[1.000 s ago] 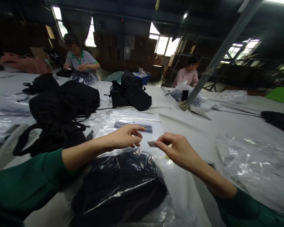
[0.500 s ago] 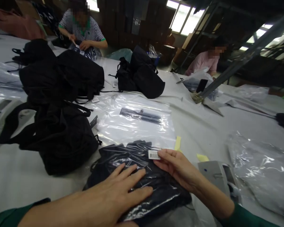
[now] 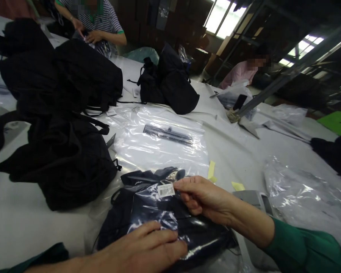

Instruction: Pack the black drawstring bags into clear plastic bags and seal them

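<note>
A dark fabric bag (image 3: 130, 220) lies under clear plastic film at the near side of the table. My left hand (image 3: 147, 246) rests on its film with the fingers stretched out flat. Over the bag's upper part, my right hand (image 3: 199, 197) pinches the edge of a small white barcode label (image 3: 166, 190) between thumb and fingers. The label lies against the film; whether it is stuck down I cannot tell. Just beyond the bag is a stack of clear plastic bags (image 3: 161, 155) with a dark printed strip.
Black backpacks (image 3: 74, 163) are heaped at the left, and more black bags (image 3: 173, 83) stand at the back. A grey device (image 3: 252, 201), yellow paper slips (image 3: 238, 186) and crumpled clear plastic (image 3: 304, 204) lie at the right. Two people work across the table (image 3: 233, 151).
My right hand has moved left with the label, over the middle of the bag's upper part. My left hand has slid slightly down towards me. The view has shifted a little.
</note>
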A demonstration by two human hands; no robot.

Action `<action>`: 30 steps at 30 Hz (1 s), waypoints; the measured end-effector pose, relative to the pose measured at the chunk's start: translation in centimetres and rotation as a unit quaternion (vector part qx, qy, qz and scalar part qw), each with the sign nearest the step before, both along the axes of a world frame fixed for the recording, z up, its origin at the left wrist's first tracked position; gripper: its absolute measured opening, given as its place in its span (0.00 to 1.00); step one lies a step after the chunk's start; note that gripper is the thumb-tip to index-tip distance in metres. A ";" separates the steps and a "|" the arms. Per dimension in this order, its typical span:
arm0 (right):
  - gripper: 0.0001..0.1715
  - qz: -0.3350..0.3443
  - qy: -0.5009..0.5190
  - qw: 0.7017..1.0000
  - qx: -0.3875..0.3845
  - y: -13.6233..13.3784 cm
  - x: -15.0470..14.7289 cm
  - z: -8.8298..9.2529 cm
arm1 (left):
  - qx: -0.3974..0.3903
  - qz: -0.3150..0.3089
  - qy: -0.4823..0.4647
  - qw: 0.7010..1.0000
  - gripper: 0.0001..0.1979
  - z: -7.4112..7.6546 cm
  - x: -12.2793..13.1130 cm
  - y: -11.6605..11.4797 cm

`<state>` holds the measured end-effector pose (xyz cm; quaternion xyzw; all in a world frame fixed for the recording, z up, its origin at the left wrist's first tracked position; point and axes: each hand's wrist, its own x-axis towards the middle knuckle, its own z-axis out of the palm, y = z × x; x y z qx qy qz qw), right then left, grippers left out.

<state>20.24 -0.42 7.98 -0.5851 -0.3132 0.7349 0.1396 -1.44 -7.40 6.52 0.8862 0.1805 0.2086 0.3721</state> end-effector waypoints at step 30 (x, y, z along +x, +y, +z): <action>0.27 0.541 -0.141 0.721 0.410 -0.1 2.7 -0.6 | -0.128 0.033 0.127 0.983 0.31 -6.1 -1.8 4.4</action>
